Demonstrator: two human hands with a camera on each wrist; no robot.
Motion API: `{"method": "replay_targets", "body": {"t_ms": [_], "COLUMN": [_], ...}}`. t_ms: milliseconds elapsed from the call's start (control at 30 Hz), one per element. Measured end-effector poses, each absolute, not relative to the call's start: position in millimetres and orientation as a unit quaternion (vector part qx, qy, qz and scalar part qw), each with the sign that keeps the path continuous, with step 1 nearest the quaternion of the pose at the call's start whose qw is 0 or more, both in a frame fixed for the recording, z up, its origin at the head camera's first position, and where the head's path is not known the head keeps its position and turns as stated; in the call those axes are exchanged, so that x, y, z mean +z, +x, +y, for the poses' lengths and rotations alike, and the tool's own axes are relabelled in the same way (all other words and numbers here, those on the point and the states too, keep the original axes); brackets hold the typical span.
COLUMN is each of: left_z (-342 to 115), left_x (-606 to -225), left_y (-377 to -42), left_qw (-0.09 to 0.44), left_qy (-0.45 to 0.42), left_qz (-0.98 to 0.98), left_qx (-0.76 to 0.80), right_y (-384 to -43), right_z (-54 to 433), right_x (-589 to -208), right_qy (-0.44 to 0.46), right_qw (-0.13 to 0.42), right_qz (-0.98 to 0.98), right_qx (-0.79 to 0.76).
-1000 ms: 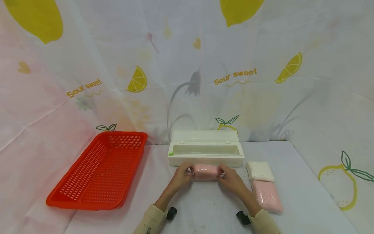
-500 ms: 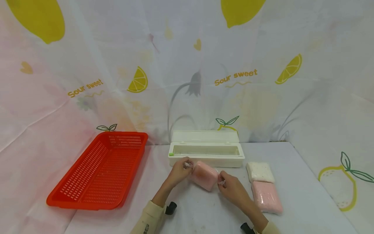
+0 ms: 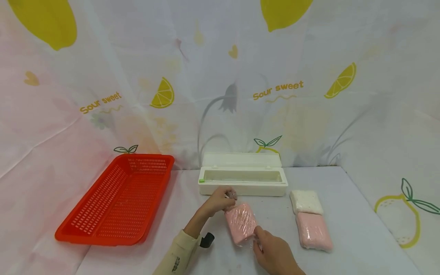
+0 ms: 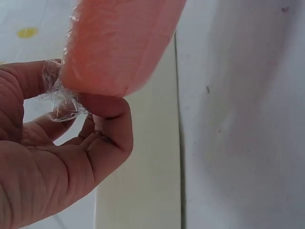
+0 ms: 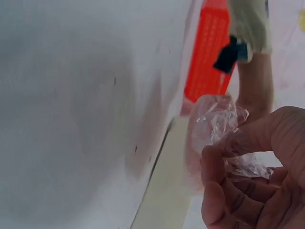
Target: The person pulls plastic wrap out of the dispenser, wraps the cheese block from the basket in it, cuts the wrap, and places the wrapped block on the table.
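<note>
Clear cling film wraps a pink block (image 3: 241,224), which hangs tilted between my hands above the table. My left hand (image 3: 216,202) pinches the gathered film at its upper left end; in the left wrist view, thumb and fingers close round the crumpled film (image 4: 64,105) beside the block's edge. At the lower right end, my right hand (image 3: 275,250) grips the other loose end of the wrap. The right wrist view shows that crumpled film (image 5: 217,121) between thumb and forefinger, with part of the block blurred behind it.
Behind my hands stands a white film dispenser box (image 3: 242,190), lid raised, a green slider on its left front edge. A red perforated basket (image 3: 148,225) is at the left. Two wrapped blocks, white (image 3: 306,202) and pink (image 3: 314,231), lie at the right.
The block has turned from level to steeply slanted, its right end swinging down toward me. My right hand has come nearer with it, while my left hand has shifted slightly right.
</note>
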State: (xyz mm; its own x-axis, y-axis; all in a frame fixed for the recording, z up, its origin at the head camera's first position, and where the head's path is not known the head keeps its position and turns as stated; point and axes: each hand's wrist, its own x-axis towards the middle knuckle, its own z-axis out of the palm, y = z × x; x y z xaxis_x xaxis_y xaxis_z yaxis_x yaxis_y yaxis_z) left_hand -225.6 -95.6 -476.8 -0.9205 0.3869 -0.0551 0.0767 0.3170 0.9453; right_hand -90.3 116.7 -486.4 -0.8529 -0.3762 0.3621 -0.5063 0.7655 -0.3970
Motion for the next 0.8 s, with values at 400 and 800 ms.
{"method": "replay_targets", "body": {"t_ms": [400,800], "left_z": [-79,-78], "left_x": [-495,-481], "left_y": [-217,-188], "left_qw": [0.156,0.043], "left_qy": [0.185,0.193], "left_qz": [0.828,0.915], "left_qx": [0.507,0.350], "right_y": [-71,-70], "right_z": [106,105], "right_x": [-498,-498], "right_qy": [0.262,0.246], "right_qw": [0.003,-0.056], "right_qz": [-0.922,-0.925], "right_qx": [0.284,0.285]}}
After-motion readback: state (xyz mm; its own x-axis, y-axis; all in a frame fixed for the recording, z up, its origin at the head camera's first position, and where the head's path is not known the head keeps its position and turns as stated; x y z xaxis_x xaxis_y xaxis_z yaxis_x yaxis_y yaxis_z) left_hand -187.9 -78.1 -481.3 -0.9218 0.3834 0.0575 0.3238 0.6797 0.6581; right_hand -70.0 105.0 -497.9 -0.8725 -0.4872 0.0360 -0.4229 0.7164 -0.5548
